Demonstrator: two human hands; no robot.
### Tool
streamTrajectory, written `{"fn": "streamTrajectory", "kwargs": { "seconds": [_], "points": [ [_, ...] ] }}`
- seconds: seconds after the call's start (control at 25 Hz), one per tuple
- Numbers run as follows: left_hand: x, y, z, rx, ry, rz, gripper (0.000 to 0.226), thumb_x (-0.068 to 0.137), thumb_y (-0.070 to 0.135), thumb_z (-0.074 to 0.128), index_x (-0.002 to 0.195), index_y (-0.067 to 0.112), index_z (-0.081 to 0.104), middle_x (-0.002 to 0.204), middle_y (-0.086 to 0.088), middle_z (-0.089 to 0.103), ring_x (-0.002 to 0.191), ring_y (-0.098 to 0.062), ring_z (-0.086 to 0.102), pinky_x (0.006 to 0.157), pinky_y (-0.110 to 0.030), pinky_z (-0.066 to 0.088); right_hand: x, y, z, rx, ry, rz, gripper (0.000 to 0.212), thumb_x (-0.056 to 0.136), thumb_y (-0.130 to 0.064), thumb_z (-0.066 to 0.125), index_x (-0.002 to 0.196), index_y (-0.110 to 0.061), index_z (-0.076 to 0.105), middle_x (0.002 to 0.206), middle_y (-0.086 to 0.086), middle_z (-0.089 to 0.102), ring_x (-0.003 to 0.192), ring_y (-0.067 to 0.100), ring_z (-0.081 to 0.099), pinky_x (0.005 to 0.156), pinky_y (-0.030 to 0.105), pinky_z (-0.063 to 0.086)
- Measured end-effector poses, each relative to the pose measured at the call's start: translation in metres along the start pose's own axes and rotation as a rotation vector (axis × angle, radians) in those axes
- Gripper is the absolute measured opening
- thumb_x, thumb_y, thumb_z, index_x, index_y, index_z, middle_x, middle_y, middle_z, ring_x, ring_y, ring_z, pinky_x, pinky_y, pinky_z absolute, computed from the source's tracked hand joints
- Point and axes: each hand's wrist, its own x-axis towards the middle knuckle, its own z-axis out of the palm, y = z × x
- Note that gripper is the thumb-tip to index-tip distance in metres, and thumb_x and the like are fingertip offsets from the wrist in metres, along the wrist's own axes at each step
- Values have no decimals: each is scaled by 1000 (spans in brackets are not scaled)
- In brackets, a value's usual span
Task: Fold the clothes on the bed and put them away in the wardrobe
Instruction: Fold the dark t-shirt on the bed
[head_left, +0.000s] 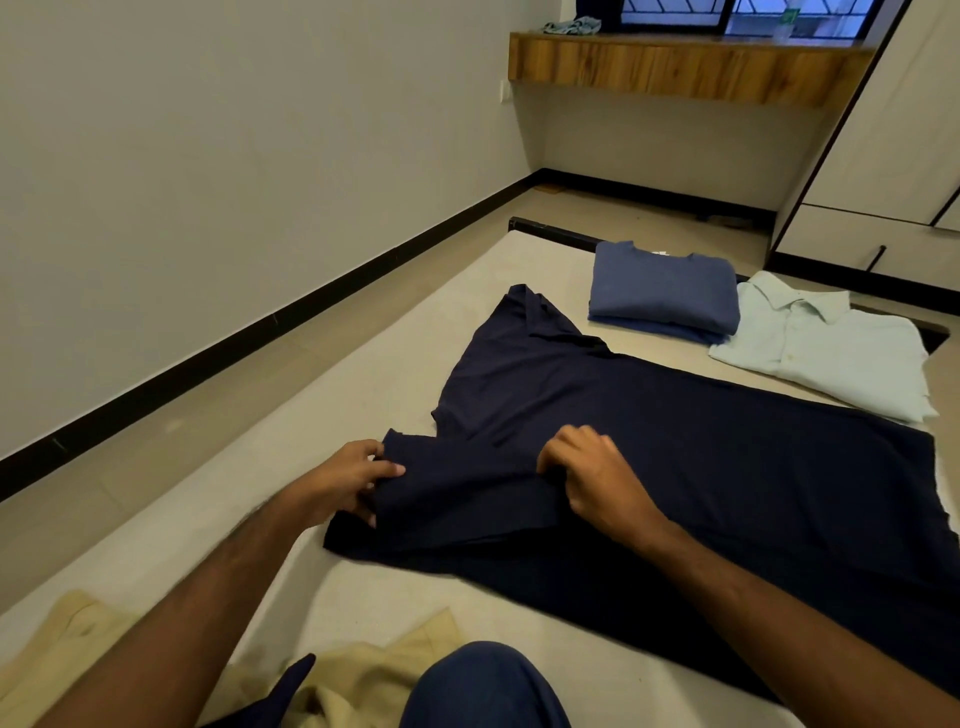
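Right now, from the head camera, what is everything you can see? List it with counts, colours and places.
navy shirt: 1, dark navy, spread mid-bed, near sleeve being folded
blue folded shirt: 1, blue, far end of bed
pale shirt: 1, pale mint, folded, right of the blue one
beige garment: 1, beige, unfolded, near edge
bed: 1, off-white
wardrobe: 1, white, far right
wooden shelf: 1, brown, under window
left hand: grips sleeve
right hand: grips sleeve fold

Pale wall (234, 156), black skirting (291, 317), wooden sill (675, 65), window (748, 15)
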Motion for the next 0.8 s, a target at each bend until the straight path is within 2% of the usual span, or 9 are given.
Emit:
{"fn": "streamTrajectory", "kwargs": {
  "seconds": [0.08, 0.16, 0.2, 0.28, 0.36, 0.44, 0.56, 0.64, 0.8],
  "points": [
    [-6, -3, -5, 293, 148, 58, 33, 91, 32, 71, 110, 12, 55, 90, -11, 68, 72, -25, 70, 52, -34, 54, 4, 9, -1, 107, -29, 137, 45, 81, 6, 56, 104, -33, 59, 106, -13, 50, 97, 12, 52, 83, 33, 44],
    [-7, -11, -10, 583, 374, 179, 49, 85, 47, 73, 117, 15, 53, 104, -4, 64, 89, -22, 67, 68, -34, 54, 4, 15, 2, 376, -179, 288, 51, 81, 8, 49, 117, -27, 58, 118, -8, 52, 109, 10, 55, 98, 36, 48],
    [-5, -15, -13, 628, 403, 213, 59, 83, 50, 74, 124, 15, 51, 112, -4, 61, 98, -22, 63, 79, -35, 53, 3, 16, 6, 461, -243, 349, 52, 81, 5, 46, 121, -26, 58, 123, -6, 53, 114, 10, 55, 103, 38, 46],
    [-4, -21, -16, 538, 297, 141, 65, 82, 51, 75, 129, 15, 47, 116, -6, 59, 104, -22, 60, 85, -33, 50, 3, 16, 11, 452, -264, 420, 48, 83, -9, 43, 123, -30, 56, 126, -7, 54, 119, 11, 53, 107, 44, 43],
    [-3, -24, -18, 478, 171, 31, 53, 84, 47, 75, 118, 15, 51, 109, -5, 63, 101, -22, 62, 80, -32, 50, 6, 8, 11, 431, -185, 474, 40, 89, -15, 41, 123, -31, 57, 127, -8, 54, 120, 12, 51, 107, 47, 40],
    [-3, -23, -21, 414, 78, 46, 36, 87, 37, 75, 105, 10, 61, 104, -6, 69, 99, -23, 65, 79, -31, 51, 13, -7, 7, 368, -122, 431, 34, 96, -19, 42, 123, -30, 58, 129, -7, 54, 122, 14, 49, 107, 45, 39],
    [-13, -21, -28, 230, -46, 138, 24, 89, 27, 74, 102, 8, 67, 104, -6, 72, 101, -22, 67, 79, -25, 51, 33, -29, 5, 267, -228, 282, 27, 99, -26, 47, 123, -30, 59, 129, -8, 54, 122, 13, 48, 106, 42, 39],
    [-18, -24, -36, 182, -58, 174, 28, 87, 30, 76, 101, 9, 66, 104, -8, 71, 98, -21, 66, 77, -24, 50, 57, -36, 6, 295, -286, 219, 28, 98, -15, 47, 121, -24, 61, 126, -4, 56, 117, 15, 53, 104, 41, 44],
    [-13, -37, -41, 52, -60, 118, 60, 66, 50, 83, 103, 7, 66, 96, -15, 73, 81, -17, 63, 65, -25, 43, 128, -37, 8, 337, -374, 206, 43, 95, 1, 45, 130, -19, 60, 108, 2, 67, 97, 18, 67, 89, 32, 55]
  ]
}}
